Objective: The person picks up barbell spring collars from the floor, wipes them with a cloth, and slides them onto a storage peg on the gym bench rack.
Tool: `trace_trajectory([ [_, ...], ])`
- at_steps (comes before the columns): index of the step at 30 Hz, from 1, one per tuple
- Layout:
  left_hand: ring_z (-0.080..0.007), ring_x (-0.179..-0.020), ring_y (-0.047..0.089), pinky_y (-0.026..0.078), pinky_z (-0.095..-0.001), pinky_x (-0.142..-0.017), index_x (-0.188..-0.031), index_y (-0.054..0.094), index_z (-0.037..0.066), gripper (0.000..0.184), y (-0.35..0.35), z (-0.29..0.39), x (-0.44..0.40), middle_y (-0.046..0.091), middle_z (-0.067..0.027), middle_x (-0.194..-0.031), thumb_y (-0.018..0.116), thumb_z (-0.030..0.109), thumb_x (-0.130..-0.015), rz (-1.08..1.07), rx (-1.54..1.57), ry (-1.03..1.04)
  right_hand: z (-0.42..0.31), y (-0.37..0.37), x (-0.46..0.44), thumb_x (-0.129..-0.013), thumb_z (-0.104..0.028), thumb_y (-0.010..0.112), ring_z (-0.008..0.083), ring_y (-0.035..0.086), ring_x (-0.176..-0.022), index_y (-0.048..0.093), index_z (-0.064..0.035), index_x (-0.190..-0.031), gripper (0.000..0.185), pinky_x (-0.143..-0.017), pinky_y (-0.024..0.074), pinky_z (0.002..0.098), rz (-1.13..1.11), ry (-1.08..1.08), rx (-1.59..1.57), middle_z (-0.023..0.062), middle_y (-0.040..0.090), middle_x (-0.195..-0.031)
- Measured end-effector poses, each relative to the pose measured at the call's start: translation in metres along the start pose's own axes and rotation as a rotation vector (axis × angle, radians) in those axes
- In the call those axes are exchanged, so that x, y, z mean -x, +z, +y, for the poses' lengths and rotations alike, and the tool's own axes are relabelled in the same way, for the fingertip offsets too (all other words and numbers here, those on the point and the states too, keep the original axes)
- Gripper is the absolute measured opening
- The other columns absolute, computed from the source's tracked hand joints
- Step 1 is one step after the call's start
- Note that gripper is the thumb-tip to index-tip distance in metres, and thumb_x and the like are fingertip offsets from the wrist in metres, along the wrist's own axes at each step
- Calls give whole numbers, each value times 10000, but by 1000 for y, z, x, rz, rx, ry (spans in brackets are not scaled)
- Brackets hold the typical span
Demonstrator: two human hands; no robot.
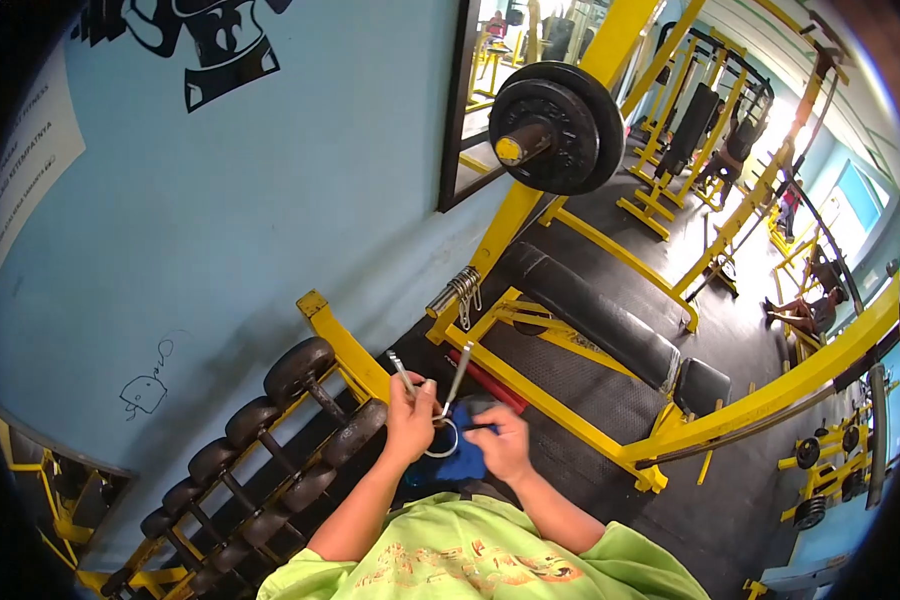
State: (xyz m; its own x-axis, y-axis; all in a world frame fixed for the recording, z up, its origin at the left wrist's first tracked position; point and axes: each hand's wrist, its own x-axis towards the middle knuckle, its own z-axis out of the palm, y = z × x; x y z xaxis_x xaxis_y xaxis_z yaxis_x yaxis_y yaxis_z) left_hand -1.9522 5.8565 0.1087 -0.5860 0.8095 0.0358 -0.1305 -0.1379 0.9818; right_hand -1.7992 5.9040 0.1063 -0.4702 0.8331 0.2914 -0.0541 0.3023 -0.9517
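Observation:
In front of my body, my left hand [410,418] is closed on a metal spring collar [456,380], with its two prongs pointing up and its ring at the lower right. Just to the right, my right hand [500,440] is closed in a pinch around a thin dark stick-like piece [478,428], whose tip is near the ring; its kind is unclear. A blue cloth-like patch [460,458] shows behind the ring, between the hands. Whether either hand holds it is hard to make out.
A rack of black dumbbells [310,368] stands at the left. Ahead is a yellow-framed bench [590,315] with a plate-loaded barbell [545,135]. More spring collars [460,288] hang on its post. Several people and machines are farther back right.

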Motion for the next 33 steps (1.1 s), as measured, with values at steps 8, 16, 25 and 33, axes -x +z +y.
trace_trajectory([
  [8, -137, -585, 546, 430, -234, -487, -1118, 468, 45, 292, 26, 17, 4, 522, -26, -729, 493, 285, -953, -285, 120, -505, -16, -6, -2, -727, -42, 683, 151, 464, -1080, 355, -17, -1259, 626, -957, 366, 302, 59, 258, -727, 63, 468, -1169],
  [16, -336, -938, 625, 480, -369, -793, -1243, 503, 24, 381, 38, 23, 15, 633, -221, -971, 482, 265, -949, -429, -684, -139, -9, -50, -2, -634, 2, 742, 124, 529, -969, 482, -30, -1078, 515, -883, 417, 283, 22, 55, -178, 51, 566, -1023],
  [25, -449, -760, 581, 460, -506, -662, -940, 541, 28, 294, 31, 4, 11, 610, -242, -758, 446, 306, -945, -505, -882, -27, -7, -71, -1, -631, 31, 686, 98, 557, -819, 542, -29, -959, 364, -752, 450, 255, -45, 125, -184, 27, 596, -871],
  [33, -366, -837, 621, 478, -482, -718, -951, 601, 57, 306, 26, 37, -7, 648, -184, -860, 488, 335, -894, -852, -1331, -49, -51, -37, -17, -591, -101, 617, 309, 599, -740, 586, -134, -774, 188, -621, 463, 417, -861, 0, 930, 89, 594, -700],
])
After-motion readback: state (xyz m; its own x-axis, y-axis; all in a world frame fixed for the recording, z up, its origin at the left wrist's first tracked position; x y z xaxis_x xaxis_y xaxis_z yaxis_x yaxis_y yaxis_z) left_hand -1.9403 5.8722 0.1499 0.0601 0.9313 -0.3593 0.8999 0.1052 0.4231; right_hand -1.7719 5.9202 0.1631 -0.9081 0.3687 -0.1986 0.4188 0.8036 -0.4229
